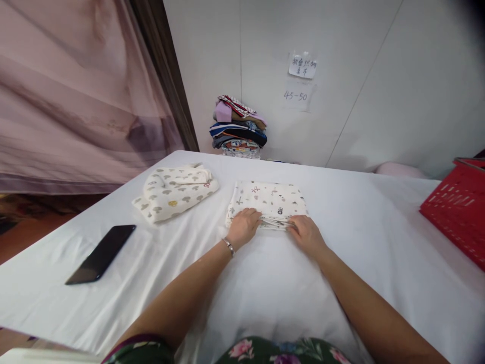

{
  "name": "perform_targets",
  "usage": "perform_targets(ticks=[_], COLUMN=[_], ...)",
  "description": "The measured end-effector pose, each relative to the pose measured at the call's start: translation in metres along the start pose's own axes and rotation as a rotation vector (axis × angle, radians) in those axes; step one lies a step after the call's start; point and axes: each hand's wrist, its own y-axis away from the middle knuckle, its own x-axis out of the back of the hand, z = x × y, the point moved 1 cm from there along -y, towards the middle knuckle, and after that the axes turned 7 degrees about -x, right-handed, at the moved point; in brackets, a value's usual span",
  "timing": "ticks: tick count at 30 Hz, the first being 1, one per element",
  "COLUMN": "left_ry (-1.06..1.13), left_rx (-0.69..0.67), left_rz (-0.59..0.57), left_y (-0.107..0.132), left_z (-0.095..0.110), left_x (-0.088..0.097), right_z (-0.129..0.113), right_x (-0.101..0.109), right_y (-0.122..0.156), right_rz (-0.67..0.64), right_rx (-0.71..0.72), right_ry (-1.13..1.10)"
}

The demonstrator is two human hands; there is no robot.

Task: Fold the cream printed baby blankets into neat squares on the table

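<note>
A folded cream cloth with small prints (271,199) lies in the middle of the white-covered table (359,222). My left hand (243,226) rests on its near left corner, fingers curled over the edge. My right hand (306,233) pinches the near edge of the same cloth at its right side. A silver bracelet (228,246) sits on my left wrist. A second folded cream cloth with mushroom prints (174,191) lies to the left, apart from both hands.
A black phone (101,254) lies face up near the table's left edge. A stack of folded coloured clothes (238,127) stands at the back against the wall. A red plastic basket (460,205) sits at the right edge. Paper labels (302,65) hang on the wall.
</note>
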Motion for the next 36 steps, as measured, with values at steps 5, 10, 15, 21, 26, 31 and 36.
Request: perform_targets(ticks=[5,10,15,21,26,31,36], left_ry=[-0.075,-0.105,-0.071,-0.069,-0.127,-0.186,-0.190], left_rx=[-0.041,-0.057,-0.021,-0.019,-0.051,-0.244,-0.298], left_rz=[0.031,0.003,0.051,0.098,0.156,0.215,0.168], left_y=[0.003,0.005,0.002,0.001,0.002,0.004,0.000], left_z=[0.002,0.002,0.001,-0.002,0.002,0.018,0.024], left_x=[-0.004,-0.007,-0.005,-0.008,-0.007,-0.007,-0.019], right_z=[-0.002,-0.001,-0.007,-0.019,-0.019,-0.016,-0.014], right_x=[-0.002,-0.001,0.001,-0.003,-0.004,-0.003,-0.006], right_y=[-0.003,0.000,-0.003,-0.014,-0.017,-0.017,-0.016], right_rz=[0.048,0.042,-0.017,-0.022,-0.017,0.020,0.026], right_rx=[-0.011,-0.014,-0.030,-0.067,-0.058,-0.036,-0.029], right_ry=[0.028,-0.013,-0.006,0.091,0.130,0.127,0.120])
